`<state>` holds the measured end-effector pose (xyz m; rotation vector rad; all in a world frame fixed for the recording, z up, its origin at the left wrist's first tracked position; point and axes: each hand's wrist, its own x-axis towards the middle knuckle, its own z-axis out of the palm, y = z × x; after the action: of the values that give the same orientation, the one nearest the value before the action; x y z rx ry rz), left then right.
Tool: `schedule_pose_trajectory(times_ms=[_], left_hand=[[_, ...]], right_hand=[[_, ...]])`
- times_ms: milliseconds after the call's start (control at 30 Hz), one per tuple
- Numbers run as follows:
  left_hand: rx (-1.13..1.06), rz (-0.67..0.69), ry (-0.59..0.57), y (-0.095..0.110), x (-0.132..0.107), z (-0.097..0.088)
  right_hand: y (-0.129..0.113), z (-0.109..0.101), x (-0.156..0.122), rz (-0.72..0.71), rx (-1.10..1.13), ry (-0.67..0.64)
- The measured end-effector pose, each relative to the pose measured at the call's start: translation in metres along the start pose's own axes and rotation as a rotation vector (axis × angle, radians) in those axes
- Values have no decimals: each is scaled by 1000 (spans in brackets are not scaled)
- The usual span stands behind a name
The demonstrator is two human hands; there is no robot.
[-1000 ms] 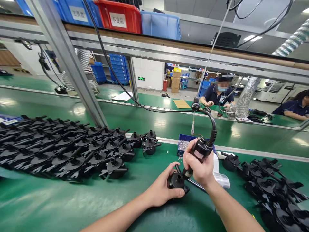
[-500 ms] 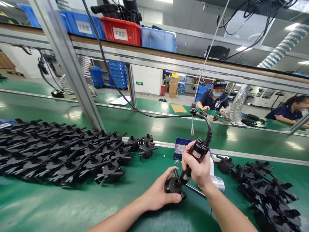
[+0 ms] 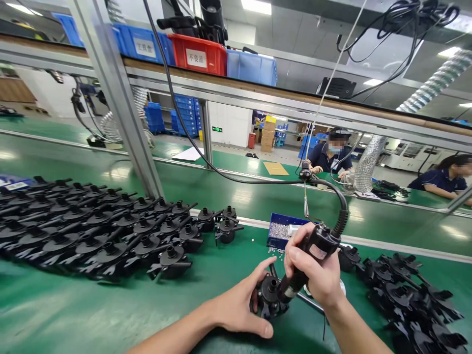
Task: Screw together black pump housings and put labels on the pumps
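My left hand (image 3: 241, 304) grips a black pump housing (image 3: 270, 296) and steadies it on the green belt (image 3: 73, 309). My right hand (image 3: 316, 272) is wrapped round a black electric screwdriver (image 3: 311, 256), whose tip points down at the housing's top. The screwdriver's coiled cable (image 3: 341, 216) rises to a hanging cord. Just behind my hands stands a small blue tray of screws (image 3: 279, 230).
Several rows of the same black housings (image 3: 103, 231) lie at the left, and another heap (image 3: 409, 295) at the right. A slanted aluminium post (image 3: 121, 108) stands behind the left rows. Blue and red bins (image 3: 201, 54) sit on the upper shelf. Two people work at the far bench.
The view has shifted slightly. My right hand with the screwdriver has moved a little right and down, and my left hand has turned the housing while still holding it.
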<state>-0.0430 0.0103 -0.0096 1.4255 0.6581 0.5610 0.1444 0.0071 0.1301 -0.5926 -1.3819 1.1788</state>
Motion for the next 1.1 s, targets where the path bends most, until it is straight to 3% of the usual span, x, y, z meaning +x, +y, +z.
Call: schedule_pose_trajectory(times_ms=[300,500,767,1100], left_hand=[[39,97,78,1,8,7],[-103,62,108,9,6,13],[-152,25,150,6,6,21],[10,-31,109,6,2,26]], right_hand=[[9,9,-2,53,-25,-134],[25,1,-5,157,258,-328],[29,-3,-3,160,355,-305],[27,-5,-3,212,381,-354]])
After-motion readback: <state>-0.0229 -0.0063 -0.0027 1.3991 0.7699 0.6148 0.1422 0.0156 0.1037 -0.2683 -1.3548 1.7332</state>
